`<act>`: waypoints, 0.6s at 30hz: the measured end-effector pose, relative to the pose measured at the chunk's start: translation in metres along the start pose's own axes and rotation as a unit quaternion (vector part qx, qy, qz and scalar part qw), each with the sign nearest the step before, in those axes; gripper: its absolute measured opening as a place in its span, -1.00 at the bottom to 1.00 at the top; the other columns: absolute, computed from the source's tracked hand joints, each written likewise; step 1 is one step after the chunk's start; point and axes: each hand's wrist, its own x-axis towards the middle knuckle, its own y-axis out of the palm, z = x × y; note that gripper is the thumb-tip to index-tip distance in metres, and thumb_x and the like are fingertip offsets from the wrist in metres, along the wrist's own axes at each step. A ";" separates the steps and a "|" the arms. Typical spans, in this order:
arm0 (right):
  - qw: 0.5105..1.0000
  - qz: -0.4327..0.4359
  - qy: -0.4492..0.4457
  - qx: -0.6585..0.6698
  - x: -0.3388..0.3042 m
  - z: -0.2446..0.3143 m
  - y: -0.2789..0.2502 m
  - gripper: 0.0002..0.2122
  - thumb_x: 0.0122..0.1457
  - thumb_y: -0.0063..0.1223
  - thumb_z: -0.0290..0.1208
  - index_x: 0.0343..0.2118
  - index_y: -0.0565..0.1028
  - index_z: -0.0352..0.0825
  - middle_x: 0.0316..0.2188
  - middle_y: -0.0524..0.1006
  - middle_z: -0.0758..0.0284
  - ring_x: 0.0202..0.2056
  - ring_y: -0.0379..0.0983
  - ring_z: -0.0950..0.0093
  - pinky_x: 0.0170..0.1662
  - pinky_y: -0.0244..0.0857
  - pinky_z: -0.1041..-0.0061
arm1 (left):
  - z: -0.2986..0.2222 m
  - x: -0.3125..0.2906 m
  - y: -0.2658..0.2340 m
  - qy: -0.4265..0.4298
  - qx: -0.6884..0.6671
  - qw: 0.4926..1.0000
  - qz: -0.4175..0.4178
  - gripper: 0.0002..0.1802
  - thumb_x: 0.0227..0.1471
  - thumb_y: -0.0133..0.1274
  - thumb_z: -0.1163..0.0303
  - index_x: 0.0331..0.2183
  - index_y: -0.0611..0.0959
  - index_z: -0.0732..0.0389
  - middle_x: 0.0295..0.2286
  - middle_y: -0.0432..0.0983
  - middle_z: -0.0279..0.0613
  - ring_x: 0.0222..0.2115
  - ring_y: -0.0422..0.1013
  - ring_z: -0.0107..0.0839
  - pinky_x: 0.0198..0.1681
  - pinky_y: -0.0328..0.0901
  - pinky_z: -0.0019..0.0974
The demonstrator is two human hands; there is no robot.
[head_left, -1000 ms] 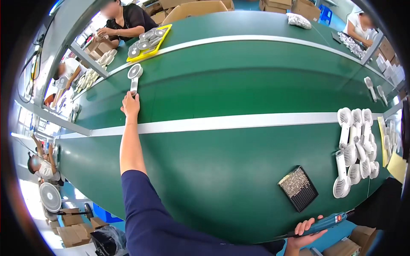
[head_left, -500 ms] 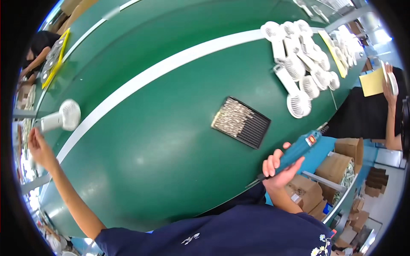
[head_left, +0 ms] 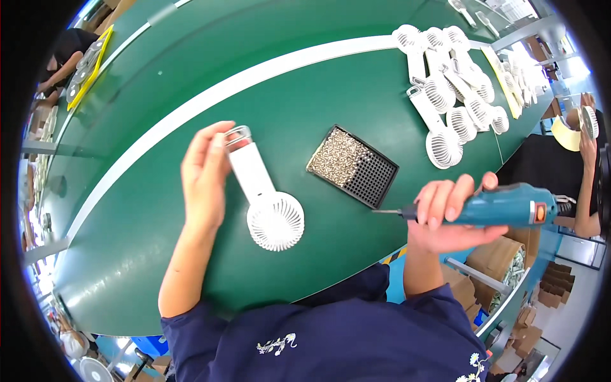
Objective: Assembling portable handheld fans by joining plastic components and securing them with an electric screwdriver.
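Closed at the loop end of a white handheld fan [head_left: 252, 170], my left hand [head_left: 207, 175] holds it over the green table. The fan's round slatted head [head_left: 275, 221] points toward me and to the right. Wrapped in my right hand [head_left: 449, 213] is a teal electric screwdriver [head_left: 509, 205], its thin bit aimed left. That bit ends just by the near corner of a black tray [head_left: 377, 184], which has holes in rows. Small screws [head_left: 340, 157] cover the tray's left part, while the holes on its right show bare.
Several white fans [head_left: 445, 95] lie piled at the back right. A white line [head_left: 254, 81] curves across the green table [head_left: 127, 267]. Cardboard boxes [head_left: 493, 267] stand low at the right. Co-workers' hands show at far left and far right, one holding a fan [head_left: 590, 122].
My left hand has brought the fan from the far left to the middle of the table. My right hand has risen, turning the screwdriver nearly level with its bit near the tray.
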 end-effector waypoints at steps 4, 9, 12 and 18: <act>1.000 -0.001 0.001 -0.026 0.012 -0.017 -0.014 -0.37 0.22 -0.24 0.27 0.06 0.22 -0.25 -0.59 0.33 0.34 -0.73 0.25 0.50 -0.67 0.21 0.47 | 0.011 -0.020 0.026 -0.042 0.049 0.992 0.109 -0.22 -0.03 0.14 0.66 0.20 0.19 0.30 0.07 0.22 -0.04 -0.06 0.43 -0.25 -0.04 0.44 -0.20; 0.995 0.039 -0.030 -0.081 0.039 -0.038 -0.021 -0.25 0.11 -0.33 0.45 0.06 0.22 -0.21 -0.60 0.32 0.36 -0.74 0.24 0.51 -0.67 0.20 0.48 | 0.024 -0.023 0.027 -0.057 0.057 0.991 0.105 -0.22 -0.10 0.20 0.71 0.15 0.26 0.33 0.02 0.29 -0.06 -0.03 0.41 -0.28 -0.06 0.47 -0.22; 0.996 0.022 0.008 -0.087 0.034 -0.051 -0.027 -0.22 0.09 -0.34 0.48 0.07 0.20 -0.20 -0.60 0.35 0.33 -0.73 0.27 0.49 -0.68 0.23 0.49 | 0.031 -0.029 0.026 -0.077 0.041 0.990 0.107 -0.29 -0.08 0.20 0.70 0.11 0.29 0.34 0.01 0.30 -0.07 -0.03 0.41 -0.28 -0.04 0.45 -0.23; 0.991 0.027 0.014 -0.128 0.036 -0.060 -0.032 -0.20 0.06 -0.34 0.50 0.05 0.21 -0.21 -0.61 0.35 0.34 -0.74 0.27 0.49 -0.69 0.23 0.49 | 0.039 -0.043 0.041 0.239 0.464 0.844 0.122 -0.28 -0.15 0.27 0.46 0.08 0.40 0.31 -0.04 0.33 0.02 -0.05 0.29 -0.03 0.01 0.24 -0.08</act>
